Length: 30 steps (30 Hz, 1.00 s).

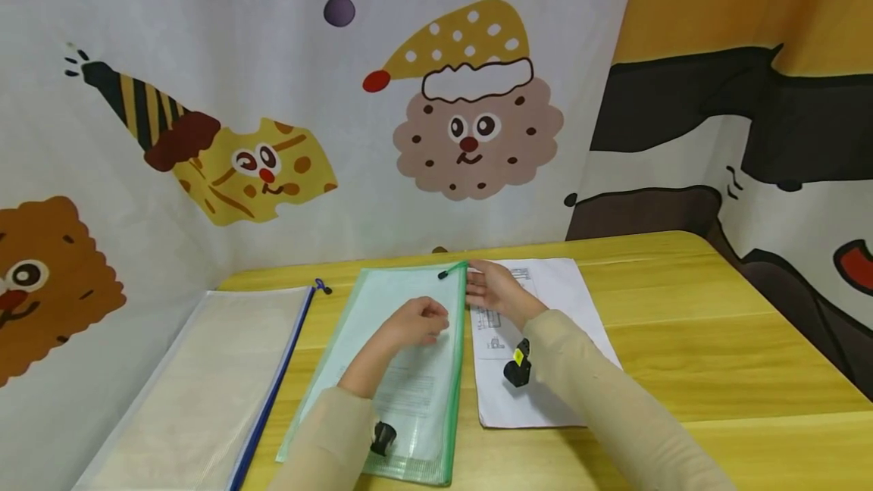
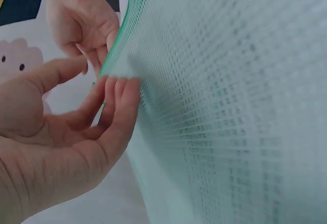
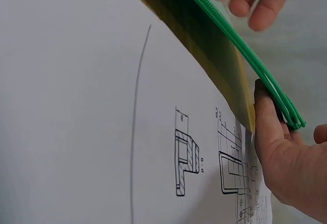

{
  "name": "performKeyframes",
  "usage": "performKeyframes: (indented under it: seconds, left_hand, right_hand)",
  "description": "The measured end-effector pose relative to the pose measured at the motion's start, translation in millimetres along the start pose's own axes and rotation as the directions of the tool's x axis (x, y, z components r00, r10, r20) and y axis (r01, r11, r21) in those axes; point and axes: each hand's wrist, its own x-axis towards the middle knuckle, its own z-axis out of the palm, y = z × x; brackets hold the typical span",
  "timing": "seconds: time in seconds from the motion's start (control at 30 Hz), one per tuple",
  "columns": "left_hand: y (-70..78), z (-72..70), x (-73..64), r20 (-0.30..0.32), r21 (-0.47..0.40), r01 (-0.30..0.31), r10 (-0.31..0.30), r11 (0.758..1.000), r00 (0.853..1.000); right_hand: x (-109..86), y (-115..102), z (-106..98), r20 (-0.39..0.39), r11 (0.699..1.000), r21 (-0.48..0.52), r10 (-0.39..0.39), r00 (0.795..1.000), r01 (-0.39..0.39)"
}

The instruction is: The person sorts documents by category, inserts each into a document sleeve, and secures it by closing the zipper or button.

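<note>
A green mesh zipper folder (image 1: 409,370) lies on the table, with printed sheets visible through its cover. My left hand (image 1: 417,322) is over its upper part, fingers loosely bent and holding nothing. In the left wrist view, the left fingertips (image 2: 132,89) are close to the mesh; whether they touch it is unclear. At the folder's upper right corner, my right hand (image 1: 496,290) reaches in with fingers extended. The right wrist view shows those fingers (image 3: 265,114) under the raised green zipper edge (image 3: 240,45), the thumb apart from it. A green zipper pull (image 1: 450,271) lies at the top.
Right of the folder is a white sheet with technical drawings (image 1: 539,392), partly under my right forearm. A clear folder with a blue zipper (image 1: 198,377) lies at the left. Behind the wooden table (image 1: 716,324) hangs a cartoon-printed curtain (image 1: 286,44).
</note>
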Motion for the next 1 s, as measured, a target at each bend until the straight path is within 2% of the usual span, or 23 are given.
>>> performKeyframes:
  seconds: [0.17, 0.27, 0.53, 0.77, 0.87, 1.0]
  left_hand:
    - [-1.6, -1.6, 17.3, -0.153, -0.022, -0.019, 0.016, 1.0, 0.988]
    - [-1.1, -1.3, 27.0, -0.215, -0.019, -0.018, 0.014, 1.0, 0.976]
    - [2.2, 1.6, 46.4, -0.27, -0.045, -0.055, 0.041, 0.997, 0.962]
    - [8.4, 8.6, 56.0, -0.297, 0.025, -0.082, 0.086, 0.996, 0.951]
    - [9.7, 12.1, 60.6, -0.315, 0.048, -0.059, 0.072, 0.997, 0.946]
    - [8.8, 16.1, 65.5, -0.334, 0.063, -0.003, 0.024, 0.998, 0.942]
  right_hand:
    - [-1.3, 1, 2, 0.001, 1.0, -0.005, 0.0, 1.0, 0.0]
    - [-1.0, 2, 2, -0.003, 1.0, -0.011, 0.004, 1.0, -0.004]
    - [0.1, 3, 4, 0.004, 1.0, -0.01, -0.009, 1.0, 0.009]
    - [2.4, 5, 4, 0.02, 1.0, 0.0, -0.015, 1.0, 0.015]
    - [1.8, 6, 3, 0.02, 1.0, 0.001, -0.018, 1.0, 0.018]
    - [0.1, 7, 3, 0.029, 1.0, -0.019, -0.019, 0.999, 0.019]
